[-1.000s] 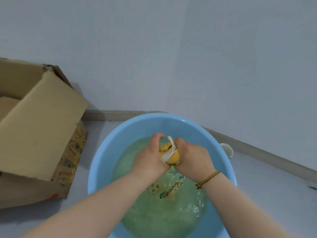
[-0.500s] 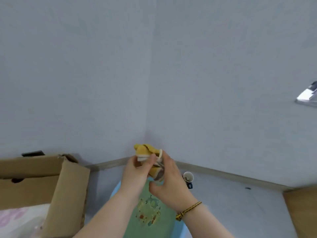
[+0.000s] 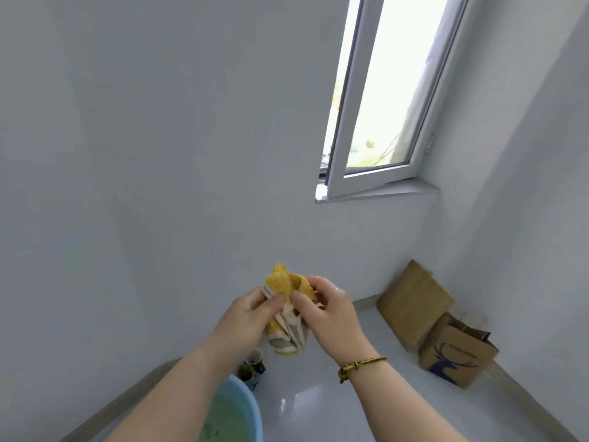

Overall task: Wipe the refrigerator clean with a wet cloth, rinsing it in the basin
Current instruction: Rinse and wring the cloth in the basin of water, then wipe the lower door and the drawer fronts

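A bunched yellow and white cloth (image 3: 285,283) hangs in the air in front of me, well above the floor. My left hand (image 3: 245,320) grips its left side with thumb and curled fingers. My right hand (image 3: 331,314) pinches its right side, thumb on the yellow part. The blue basin (image 3: 245,403) with greenish water shows only at the bottom edge, below my left forearm. No refrigerator is in view.
A small cup (image 3: 253,362) stands on the floor beside the basin. Flat cardboard (image 3: 414,301) leans on the right wall next to a brown paper bag (image 3: 455,355). An open window (image 3: 376,100) sits above a sill. White walls meet in a corner.
The cloth has left the basin and risen with both hands. The view has swung up and to the right, so the big cardboard box is gone and the window has appeared.
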Demonstrator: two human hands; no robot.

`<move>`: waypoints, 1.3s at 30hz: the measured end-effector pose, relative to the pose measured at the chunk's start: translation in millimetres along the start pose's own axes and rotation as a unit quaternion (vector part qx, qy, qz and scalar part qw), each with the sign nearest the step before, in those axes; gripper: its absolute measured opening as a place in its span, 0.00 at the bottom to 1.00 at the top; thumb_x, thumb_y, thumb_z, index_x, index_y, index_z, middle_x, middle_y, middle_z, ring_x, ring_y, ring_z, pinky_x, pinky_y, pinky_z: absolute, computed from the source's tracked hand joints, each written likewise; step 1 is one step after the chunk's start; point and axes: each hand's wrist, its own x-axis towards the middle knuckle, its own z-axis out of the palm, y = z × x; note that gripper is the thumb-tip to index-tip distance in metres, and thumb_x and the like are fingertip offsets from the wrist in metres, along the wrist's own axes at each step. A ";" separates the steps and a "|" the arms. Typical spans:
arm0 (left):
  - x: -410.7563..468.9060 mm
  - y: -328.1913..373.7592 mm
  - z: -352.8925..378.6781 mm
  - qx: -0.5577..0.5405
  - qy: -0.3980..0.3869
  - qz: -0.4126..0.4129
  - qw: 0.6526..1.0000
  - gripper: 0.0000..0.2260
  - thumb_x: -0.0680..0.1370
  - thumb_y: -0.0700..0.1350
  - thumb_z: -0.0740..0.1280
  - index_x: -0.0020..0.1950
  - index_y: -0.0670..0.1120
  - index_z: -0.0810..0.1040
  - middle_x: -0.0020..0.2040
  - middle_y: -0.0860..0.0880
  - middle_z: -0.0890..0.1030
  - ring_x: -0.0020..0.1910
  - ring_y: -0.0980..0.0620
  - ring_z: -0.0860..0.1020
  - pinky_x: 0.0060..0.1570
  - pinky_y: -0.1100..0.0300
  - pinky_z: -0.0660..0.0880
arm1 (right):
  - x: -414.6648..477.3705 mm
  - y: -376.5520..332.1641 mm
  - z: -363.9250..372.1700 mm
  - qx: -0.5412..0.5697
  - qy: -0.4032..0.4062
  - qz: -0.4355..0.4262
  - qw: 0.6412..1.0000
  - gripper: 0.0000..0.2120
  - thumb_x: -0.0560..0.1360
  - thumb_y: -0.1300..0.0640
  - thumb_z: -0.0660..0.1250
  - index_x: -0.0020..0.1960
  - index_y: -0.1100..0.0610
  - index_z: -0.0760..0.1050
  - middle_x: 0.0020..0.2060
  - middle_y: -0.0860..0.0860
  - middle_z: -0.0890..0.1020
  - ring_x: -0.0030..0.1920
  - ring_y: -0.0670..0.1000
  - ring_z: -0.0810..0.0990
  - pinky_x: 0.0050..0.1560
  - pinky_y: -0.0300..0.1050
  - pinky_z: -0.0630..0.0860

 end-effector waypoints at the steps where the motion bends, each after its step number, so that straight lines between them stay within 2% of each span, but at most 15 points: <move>1: -3.6 6.6 19.8 0.004 -0.015 0.014 1.000 0.08 0.78 0.43 0.60 0.46 0.48 0.79 0.41 0.50 0.83 0.43 0.52 0.81 0.46 0.64 0.76 | -10.2 -2.9 -20.0 0.015 0.013 0.009 1.000 0.11 0.74 0.63 0.65 0.41 0.47 0.73 0.37 0.47 0.77 0.37 0.44 0.74 0.36 0.29 0.70; 4: -15.6 22.4 89.3 0.007 -0.007 0.067 0.998 0.09 0.78 0.41 0.59 0.43 0.48 0.78 0.36 0.52 0.81 0.33 0.63 0.79 0.33 0.74 0.73 | -49.2 -8.5 -90.8 0.041 0.063 0.031 0.997 0.11 0.74 0.66 0.62 0.39 0.51 0.76 0.32 0.48 0.76 0.33 0.44 0.72 0.33 0.33 0.70; 6: -28.9 34.9 149.0 0.015 -0.020 0.093 0.995 0.07 0.78 0.41 0.60 0.44 0.45 0.78 0.35 0.50 0.79 0.28 0.64 0.76 0.27 0.76 0.70 | -87.6 -8.3 -150.1 0.045 0.112 0.047 0.992 0.08 0.73 0.62 0.63 0.39 0.52 0.76 0.31 0.49 0.75 0.33 0.46 0.72 0.34 0.37 0.70; 12: -65.8 56.5 294.4 -0.056 -0.129 0.058 0.988 0.11 0.77 0.37 0.61 0.39 0.45 0.79 0.27 0.53 0.80 0.30 0.55 0.77 0.34 0.62 0.73 | -198.7 -10.5 -310.7 -0.009 0.229 0.084 0.970 0.11 0.75 0.65 0.60 0.39 0.54 0.76 0.33 0.48 0.76 0.35 0.45 0.73 0.30 0.30 0.71; 14: -81.5 61.6 344.1 -0.060 -0.177 0.056 0.981 0.09 0.77 0.37 0.61 0.41 0.43 0.80 0.28 0.53 0.81 0.29 0.55 0.77 0.32 0.62 0.74 | -240.6 -11.7 -361.3 -0.065 0.247 0.078 0.964 0.11 0.75 0.65 0.60 0.40 0.52 0.75 0.32 0.47 0.75 0.34 0.44 0.72 0.29 0.28 0.69; 17: -103.0 66.0 407.7 -0.055 -0.212 0.086 0.972 0.08 0.77 0.38 0.63 0.42 0.44 0.81 0.33 0.49 0.82 0.35 0.49 0.78 0.37 0.58 0.74 | -290.5 -11.8 -415.9 -0.160 0.281 0.091 0.942 0.12 0.75 0.64 0.60 0.39 0.49 0.74 0.30 0.46 0.73 0.30 0.41 0.69 0.28 0.28 0.66; 21: -130.1 66.6 488.5 0.005 -0.257 0.139 0.956 0.11 0.76 0.37 0.64 0.37 0.49 0.80 0.36 0.43 0.80 0.38 0.47 0.76 0.42 0.55 0.72 | -349.6 -6.0 -472.0 -0.335 0.380 0.123 0.854 0.08 0.78 0.54 0.60 0.49 0.45 0.77 0.36 0.40 0.76 0.34 0.40 0.71 0.34 0.34 0.67; 24: -150.8 66.8 537.0 0.013 -0.344 0.130 0.930 0.09 0.75 0.34 0.63 0.41 0.45 0.79 0.34 0.46 0.79 0.35 0.50 0.75 0.31 0.66 0.74 | -379.7 -6.1 -500.8 -0.369 0.481 0.122 0.786 0.13 0.79 0.54 0.57 0.60 0.47 0.74 0.51 0.41 0.79 0.46 0.39 0.73 0.47 0.30 0.69; 27: -161.0 67.5 575.2 -0.018 -0.403 0.093 0.910 0.09 0.75 0.31 0.62 0.41 0.41 0.78 0.32 0.46 0.78 0.28 0.55 0.77 0.26 0.68 0.73 | -399.4 -1.6 -523.1 -0.432 0.537 0.110 0.716 0.14 0.80 0.54 0.55 0.64 0.48 0.72 0.58 0.42 0.76 0.52 0.39 0.72 0.43 0.22 0.64; 30: -159.8 70.9 611.8 -0.037 -0.443 0.065 0.893 0.07 0.68 0.29 0.67 0.42 0.39 0.76 0.27 0.50 0.79 0.28 0.56 0.79 0.29 0.64 0.77 | -401.7 4.1 -545.4 -0.479 0.569 0.082 0.664 0.14 0.79 0.60 0.58 0.61 0.51 0.75 0.55 0.45 0.79 0.47 0.39 0.72 0.37 0.20 0.65; 32: -159.3 77.8 630.4 -0.048 -0.479 0.072 0.873 0.12 0.60 0.34 0.66 0.43 0.41 0.75 0.27 0.52 0.80 0.31 0.53 0.79 0.33 0.62 0.79 | -393.6 2.6 -563.3 -0.534 0.605 0.005 0.591 0.11 0.75 0.61 0.60 0.52 0.56 0.79 0.48 0.50 0.83 0.45 0.43 0.79 0.38 0.25 0.72; 33: -158.8 83.1 639.1 -0.056 -0.499 0.081 0.861 0.15 0.59 0.35 0.66 0.45 0.42 0.76 0.30 0.52 0.81 0.33 0.54 0.80 0.34 0.63 0.79 | -386.6 0.5 -573.3 -0.546 0.627 -0.038 0.555 0.12 0.73 0.59 0.59 0.50 0.57 0.80 0.46 0.52 0.84 0.48 0.46 0.77 0.44 0.30 0.73; 35: -153.6 96.3 653.2 -0.056 -0.534 0.106 0.837 0.18 0.59 0.37 0.66 0.49 0.45 0.75 0.38 0.50 0.82 0.34 0.59 0.81 0.35 0.68 0.76 | -369.9 -6.4 -595.8 -0.541 0.654 -0.096 0.520 0.16 0.71 0.58 0.55 0.49 0.60 0.80 0.48 0.55 0.83 0.53 0.48 0.72 0.55 0.35 0.67; 37: -140.7 112.5 664.2 -0.064 -0.534 0.135 0.832 0.19 0.60 0.39 0.67 0.50 0.49 0.74 0.45 0.50 0.80 0.38 0.60 0.81 0.35 0.71 0.74 | -354.3 -21.6 -618.4 -0.531 0.672 -0.144 0.495 0.15 0.71 0.60 0.55 0.50 0.61 0.78 0.49 0.58 0.82 0.53 0.49 0.72 0.55 0.38 0.66; 39: -121.3 129.9 673.9 -0.071 -0.486 0.184 0.851 0.17 0.65 0.38 0.70 0.51 0.51 0.74 0.50 0.50 0.79 0.45 0.60 0.78 0.36 0.73 0.73 | -340.7 -35.0 -644.9 -0.547 0.668 -0.185 0.469 0.13 0.71 0.62 0.55 0.51 0.60 0.75 0.50 0.61 0.81 0.53 0.51 0.71 0.55 0.39 0.66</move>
